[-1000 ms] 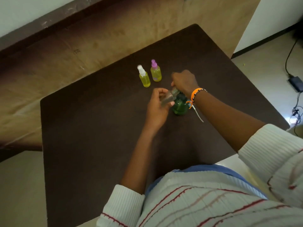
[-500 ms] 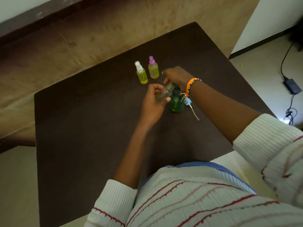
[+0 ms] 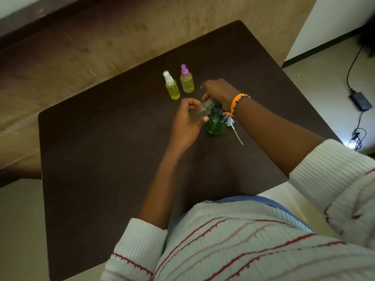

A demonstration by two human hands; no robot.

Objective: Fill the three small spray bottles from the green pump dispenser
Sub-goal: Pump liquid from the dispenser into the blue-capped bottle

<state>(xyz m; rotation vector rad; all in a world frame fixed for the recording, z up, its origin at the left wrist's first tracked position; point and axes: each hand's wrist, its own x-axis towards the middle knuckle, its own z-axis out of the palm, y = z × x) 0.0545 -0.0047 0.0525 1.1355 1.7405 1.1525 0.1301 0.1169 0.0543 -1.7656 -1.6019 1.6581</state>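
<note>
The green pump dispenser [image 3: 215, 124] stands near the middle of the dark table [image 3: 101, 159]. My right hand [image 3: 220, 92] lies over its pump head, which is mostly hidden under the palm. My left hand [image 3: 185, 122] holds a small clear spray bottle [image 3: 197, 113] without a cap, tilted, its mouth up against the dispenser's nozzle. Two small bottles of yellow liquid stand upright behind them: one with a white cap [image 3: 172, 86], one with a purple cap [image 3: 186, 80]. A loose spray cap with its white dip tube [image 3: 236, 132] lies right of the dispenser.
The table's far corner points toward a tan wall. A black power adapter [image 3: 360, 101] and its cables lie on the pale floor at the right. My striped sweater fills the bottom of the view.
My right hand has shifted a little over the pump head. The clear bottle stays at the nozzle in my left hand. The head camera has moved slightly.
</note>
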